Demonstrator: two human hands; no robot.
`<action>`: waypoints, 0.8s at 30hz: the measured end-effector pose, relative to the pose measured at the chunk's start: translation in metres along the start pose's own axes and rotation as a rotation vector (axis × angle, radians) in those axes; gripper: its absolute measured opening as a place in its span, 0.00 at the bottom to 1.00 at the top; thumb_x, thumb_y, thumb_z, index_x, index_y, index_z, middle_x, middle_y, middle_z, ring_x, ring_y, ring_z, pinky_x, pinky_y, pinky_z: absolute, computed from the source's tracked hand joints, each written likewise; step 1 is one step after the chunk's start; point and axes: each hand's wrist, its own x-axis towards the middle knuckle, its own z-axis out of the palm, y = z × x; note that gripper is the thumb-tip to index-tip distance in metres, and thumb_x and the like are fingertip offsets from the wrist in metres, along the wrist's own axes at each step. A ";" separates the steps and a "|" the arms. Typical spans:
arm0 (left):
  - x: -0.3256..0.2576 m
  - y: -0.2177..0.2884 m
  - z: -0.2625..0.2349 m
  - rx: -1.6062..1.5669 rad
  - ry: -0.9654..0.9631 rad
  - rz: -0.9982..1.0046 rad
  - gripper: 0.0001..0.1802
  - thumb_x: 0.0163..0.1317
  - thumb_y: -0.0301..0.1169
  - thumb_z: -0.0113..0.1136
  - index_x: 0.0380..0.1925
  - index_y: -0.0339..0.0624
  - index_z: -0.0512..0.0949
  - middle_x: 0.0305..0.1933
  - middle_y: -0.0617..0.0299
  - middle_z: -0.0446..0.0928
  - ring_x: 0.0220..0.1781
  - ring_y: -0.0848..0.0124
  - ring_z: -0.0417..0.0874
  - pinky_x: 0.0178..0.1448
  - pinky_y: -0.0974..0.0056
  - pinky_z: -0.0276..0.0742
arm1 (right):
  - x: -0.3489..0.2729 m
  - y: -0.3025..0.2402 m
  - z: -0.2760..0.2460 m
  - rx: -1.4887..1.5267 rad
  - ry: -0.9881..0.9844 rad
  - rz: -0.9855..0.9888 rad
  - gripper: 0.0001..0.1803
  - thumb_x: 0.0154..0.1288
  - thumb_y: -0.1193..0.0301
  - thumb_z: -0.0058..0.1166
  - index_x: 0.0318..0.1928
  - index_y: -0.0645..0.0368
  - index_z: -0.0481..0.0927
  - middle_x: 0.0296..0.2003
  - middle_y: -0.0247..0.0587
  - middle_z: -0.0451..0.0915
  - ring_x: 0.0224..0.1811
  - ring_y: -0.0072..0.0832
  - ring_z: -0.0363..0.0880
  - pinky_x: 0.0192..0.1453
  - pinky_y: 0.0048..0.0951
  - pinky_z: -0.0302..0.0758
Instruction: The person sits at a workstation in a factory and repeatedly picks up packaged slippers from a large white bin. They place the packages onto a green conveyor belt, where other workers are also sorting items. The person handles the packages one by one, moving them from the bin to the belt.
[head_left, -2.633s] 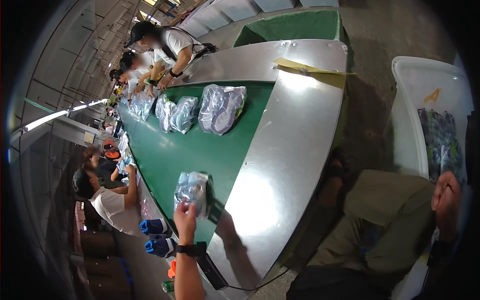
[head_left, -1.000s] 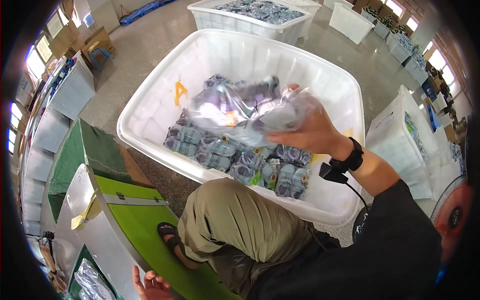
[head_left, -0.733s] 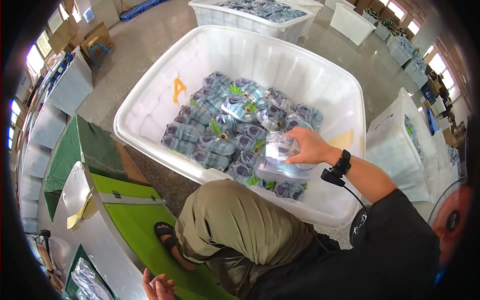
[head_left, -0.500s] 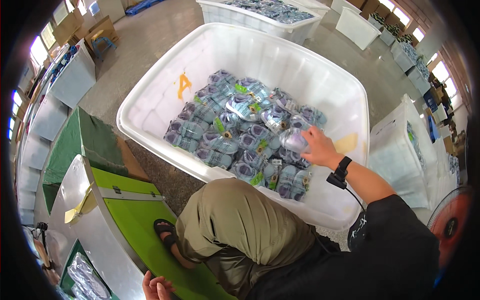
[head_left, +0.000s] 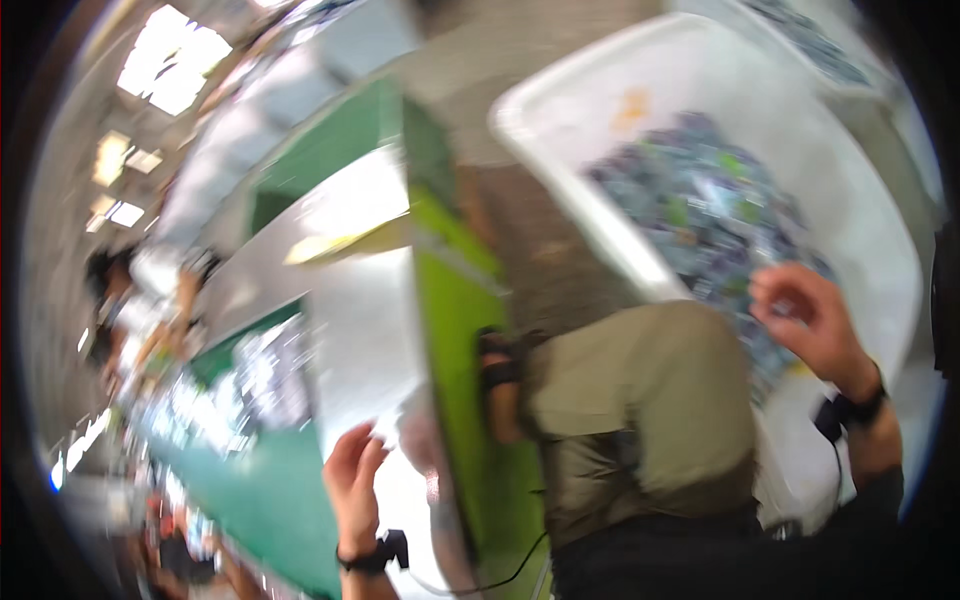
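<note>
My right hand [head_left: 812, 318] is raised over the near side of a large white tub [head_left: 575, 195], its fingers curled and apart, with nothing visible in them. Under and beyond it lies a heap of pairs of pale blue and purple shoes [head_left: 700, 205] in clear bags with green labels, smeared by motion. My left hand [head_left: 355, 485] hovers over the shiny metal rim [head_left: 375, 340] of a bench, fingers bent loosely and apart, apparently holding nothing. Close to it, clear-bagged items [head_left: 275, 375] lie on a green belt [head_left: 245, 490]; blur hides what they are.
Between bench and tub are my bent knee [head_left: 650, 390] and the bench's lime-green side panel [head_left: 450, 350]. A yellow strip [head_left: 345, 240] lies on the metal. Beyond stands a dark green box [head_left: 330, 140]. Another person [head_left: 160, 300] is at the far left by the belt.
The view has swung left toward the bench and belt. My right hand has let go of the bagged shoes it held. My left hand has come further into view over the metal rim.
</note>
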 end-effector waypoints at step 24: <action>0.136 -0.103 -0.182 0.075 0.459 -0.208 0.21 0.67 0.42 0.73 0.49 0.37 0.81 0.36 0.66 0.80 0.32 0.78 0.74 0.32 0.68 0.69 | 0.040 -0.029 0.153 -0.612 -0.138 -0.638 0.20 0.47 0.66 0.75 0.42 0.54 0.85 0.24 0.31 0.78 0.25 0.31 0.78 0.30 0.34 0.71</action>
